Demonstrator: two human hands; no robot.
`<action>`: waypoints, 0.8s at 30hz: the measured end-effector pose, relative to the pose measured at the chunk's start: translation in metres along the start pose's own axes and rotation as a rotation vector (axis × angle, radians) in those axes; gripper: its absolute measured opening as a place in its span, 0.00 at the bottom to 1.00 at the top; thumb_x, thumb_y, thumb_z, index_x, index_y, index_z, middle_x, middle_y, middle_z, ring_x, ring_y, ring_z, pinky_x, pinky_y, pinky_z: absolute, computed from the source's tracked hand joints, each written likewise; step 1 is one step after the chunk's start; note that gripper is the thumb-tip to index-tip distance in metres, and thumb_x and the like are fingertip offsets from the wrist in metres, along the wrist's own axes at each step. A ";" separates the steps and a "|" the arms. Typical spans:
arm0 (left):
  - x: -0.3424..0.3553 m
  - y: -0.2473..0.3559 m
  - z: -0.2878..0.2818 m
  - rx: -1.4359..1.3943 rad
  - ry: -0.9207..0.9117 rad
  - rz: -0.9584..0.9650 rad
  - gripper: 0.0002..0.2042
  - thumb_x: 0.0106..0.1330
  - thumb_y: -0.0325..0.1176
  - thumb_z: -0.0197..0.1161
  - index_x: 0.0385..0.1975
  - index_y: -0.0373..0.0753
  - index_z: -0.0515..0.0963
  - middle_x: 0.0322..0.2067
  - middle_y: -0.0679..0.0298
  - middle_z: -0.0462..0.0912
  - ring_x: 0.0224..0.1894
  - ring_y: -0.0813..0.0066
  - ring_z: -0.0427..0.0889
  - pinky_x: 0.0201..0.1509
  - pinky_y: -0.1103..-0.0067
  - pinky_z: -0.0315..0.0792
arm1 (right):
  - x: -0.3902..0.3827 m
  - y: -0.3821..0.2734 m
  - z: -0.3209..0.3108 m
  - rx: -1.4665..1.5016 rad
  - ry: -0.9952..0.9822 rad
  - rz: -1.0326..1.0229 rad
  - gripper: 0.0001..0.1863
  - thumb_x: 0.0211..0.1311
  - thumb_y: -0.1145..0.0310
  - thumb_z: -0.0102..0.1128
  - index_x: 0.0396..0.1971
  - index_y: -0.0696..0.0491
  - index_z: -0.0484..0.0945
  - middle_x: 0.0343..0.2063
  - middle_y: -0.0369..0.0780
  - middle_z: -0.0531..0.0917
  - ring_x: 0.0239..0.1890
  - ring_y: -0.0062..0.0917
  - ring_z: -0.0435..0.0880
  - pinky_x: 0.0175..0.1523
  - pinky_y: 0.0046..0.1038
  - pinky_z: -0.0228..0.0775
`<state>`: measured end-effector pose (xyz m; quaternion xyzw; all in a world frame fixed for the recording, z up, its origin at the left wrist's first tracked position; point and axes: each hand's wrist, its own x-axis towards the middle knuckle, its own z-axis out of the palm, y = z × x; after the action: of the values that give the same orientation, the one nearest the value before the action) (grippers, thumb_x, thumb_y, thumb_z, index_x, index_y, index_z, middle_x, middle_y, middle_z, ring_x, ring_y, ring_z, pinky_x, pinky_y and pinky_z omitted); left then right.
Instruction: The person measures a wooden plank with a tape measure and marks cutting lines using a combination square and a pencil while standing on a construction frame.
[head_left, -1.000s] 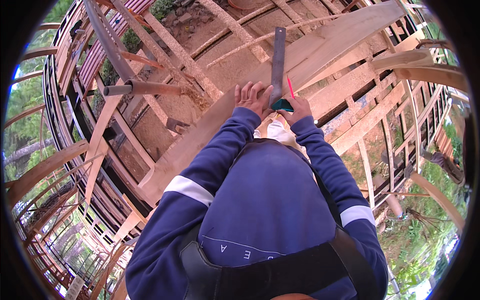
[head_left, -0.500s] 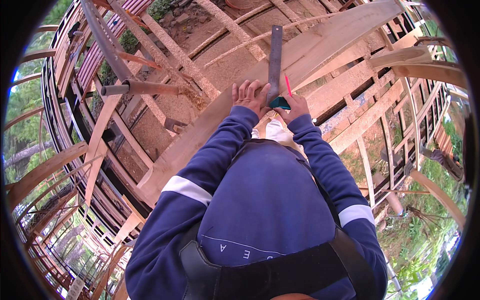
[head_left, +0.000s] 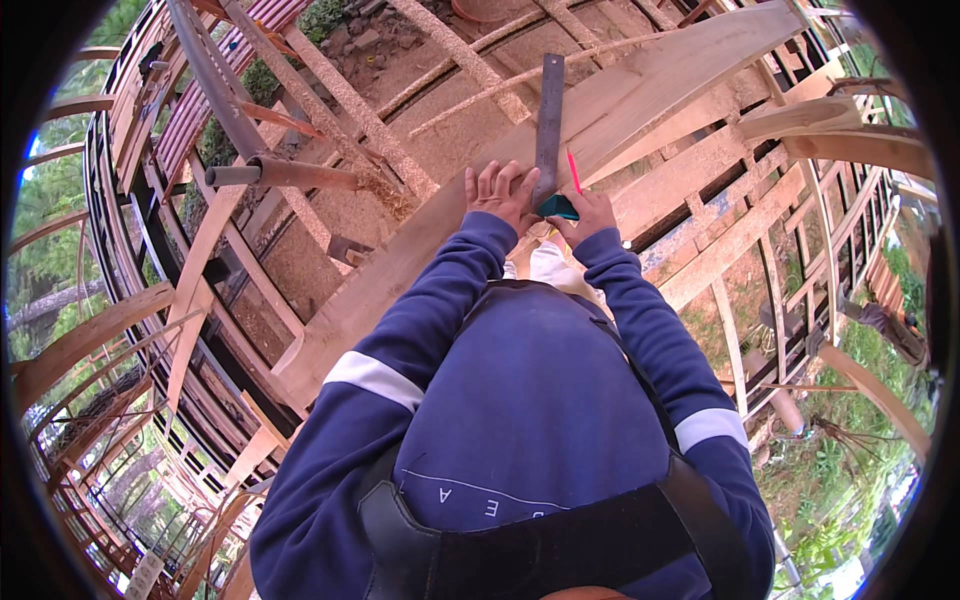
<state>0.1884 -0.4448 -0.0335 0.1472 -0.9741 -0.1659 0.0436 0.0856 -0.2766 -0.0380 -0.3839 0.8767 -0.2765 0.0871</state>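
Note:
A long, pale wooden board (head_left: 690, 75) runs diagonally in front of me, from lower left to upper right. Across it lies a dark metal square (head_left: 549, 120) with a hole at its far end and a teal stock (head_left: 558, 207) at the near end. My left hand (head_left: 499, 195) rests flat on the board, fingers spread, its thumb side against the base of the blade. Just right of the stock, my right hand (head_left: 592, 214) is closed round a slim red pencil (head_left: 574, 172) whose upper end sticks up. The pencil's tip is hidden by the hand and stock.
Beyond the board, wooden slats (head_left: 465, 60) stand over sawdust-covered ground. A metal-ended pipe (head_left: 300, 176) juts in at the left, near a slanting pole (head_left: 215, 85). Curved timbers (head_left: 860, 145) and more framing lie to the right, with grass (head_left: 850, 480) below.
Very little differs: the right hand and the pencil have shifted slightly, while the left hand and the square keep their places on the board.

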 end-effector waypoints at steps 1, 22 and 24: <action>0.000 0.001 0.000 0.005 -0.003 -0.002 0.38 0.46 0.52 0.71 0.61 0.63 0.66 0.59 0.66 0.60 0.65 0.58 0.53 0.69 0.48 0.41 | 0.000 0.001 0.000 -0.001 0.001 -0.001 0.25 0.44 0.58 0.72 0.44 0.50 0.78 0.38 0.43 0.79 0.44 0.42 0.73 0.52 0.36 0.66; 0.002 -0.001 -0.006 0.055 -0.061 -0.001 0.38 0.47 0.56 0.68 0.63 0.63 0.63 0.59 0.66 0.60 0.65 0.58 0.53 0.69 0.48 0.40 | 0.043 -0.007 -0.026 -0.122 0.013 -0.135 0.25 0.51 0.59 0.65 0.51 0.48 0.75 0.46 0.42 0.76 0.51 0.39 0.72 0.56 0.40 0.65; 0.004 0.001 -0.009 0.074 -0.063 -0.006 0.38 0.47 0.57 0.67 0.63 0.64 0.64 0.59 0.67 0.60 0.65 0.59 0.54 0.70 0.50 0.41 | 0.063 -0.006 -0.027 -0.219 -0.048 -0.167 0.28 0.51 0.58 0.65 0.54 0.46 0.73 0.52 0.41 0.74 0.57 0.38 0.68 0.60 0.42 0.61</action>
<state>0.1860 -0.4482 -0.0249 0.1466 -0.9800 -0.1344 0.0072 0.0359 -0.3142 -0.0085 -0.4692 0.8643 -0.1762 0.0422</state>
